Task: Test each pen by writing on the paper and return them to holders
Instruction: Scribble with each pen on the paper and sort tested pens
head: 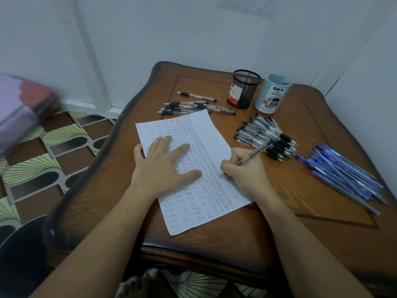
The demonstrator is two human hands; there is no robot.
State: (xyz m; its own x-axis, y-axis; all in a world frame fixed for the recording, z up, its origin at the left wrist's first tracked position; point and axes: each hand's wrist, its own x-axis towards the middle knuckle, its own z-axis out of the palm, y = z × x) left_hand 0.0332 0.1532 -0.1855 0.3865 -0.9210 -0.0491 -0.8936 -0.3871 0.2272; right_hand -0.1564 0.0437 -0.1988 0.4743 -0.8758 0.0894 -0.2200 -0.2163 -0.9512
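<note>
A white paper (pixel 217 134) covered with rows of small handwritten words lies on the wooden table (pixel 300 229). My left hand (pixel 165 166) lies flat on the sheet with fingers spread. My right hand (pixel 245 171) grips a clear black pen (pixel 255 152) with its tip on the paper's right side. A pile of black pens (pixel 266 136) lies right of the paper. Several more black pens (pixel 193 106) lie behind it. A heap of blue pens (pixel 343 171) sits at the far right. A black mesh holder (pixel 243 89) and a pale blue holder (pixel 271 94) stand at the back.
The table stands in a corner between pale walls (pixel 214 35). A patterned tiled floor (pixel 43 151) lies to the left, with a purple bundle (pixel 19 108) on it. A foot (pixel 137 284) shows under the table's front edge.
</note>
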